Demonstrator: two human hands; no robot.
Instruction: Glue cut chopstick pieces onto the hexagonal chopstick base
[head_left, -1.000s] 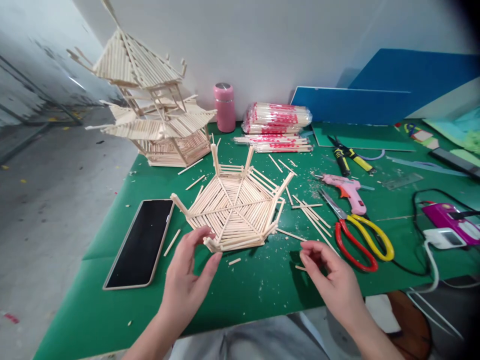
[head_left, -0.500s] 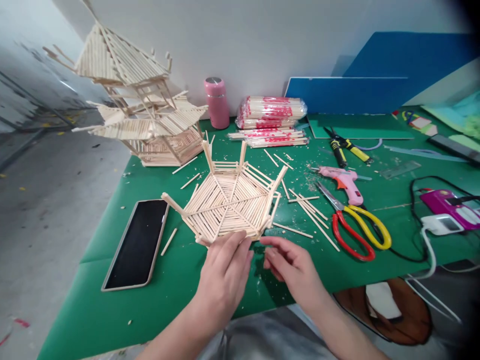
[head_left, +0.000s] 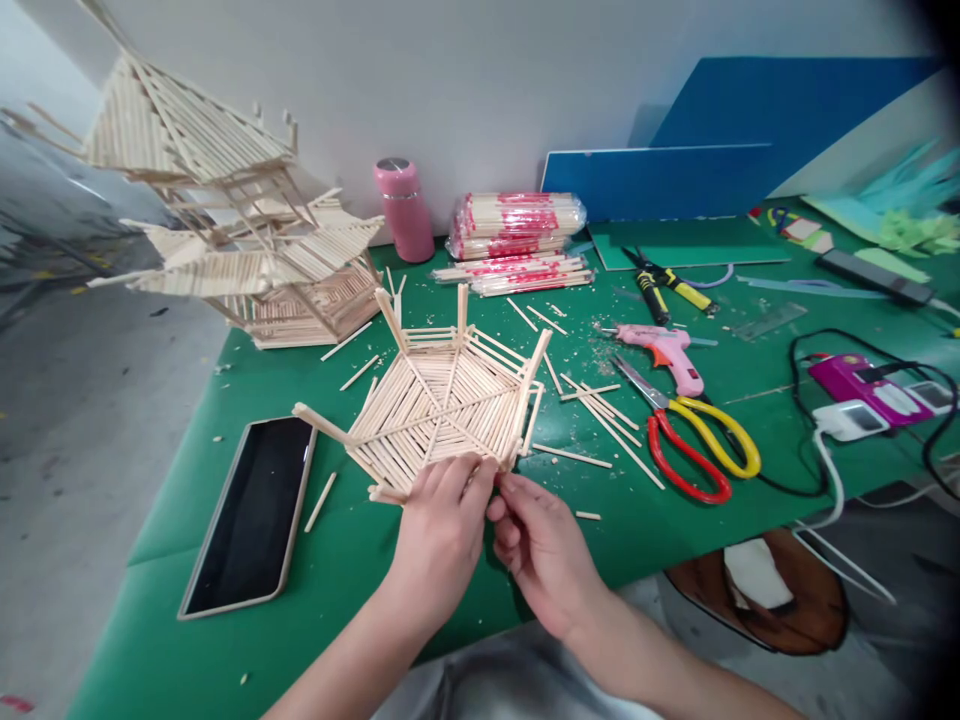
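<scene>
A many-sided platform of thin wooden sticks, with upright posts at its corners, lies on the green table. Over its near edge curl the fingers of my left hand, gripping the rim. My right hand is pinched at the near right corner, its fingertips close against the left ones. Whatever lies between the right fingertips is hidden. Beside the right hand is a short stick piece. Loose sticks are scattered to the platform's right.
A tall stick pagoda stands at back left, near a pink flask and wrapped stick bundles. A phone lies left. Scissors, a pink glue gun, pliers and a corded purple device lie right.
My right hand has moved in to meet the left at the platform's near edge, its fingers closing up. A short stick piece now shows beside it. The whole view has shifted slightly.
</scene>
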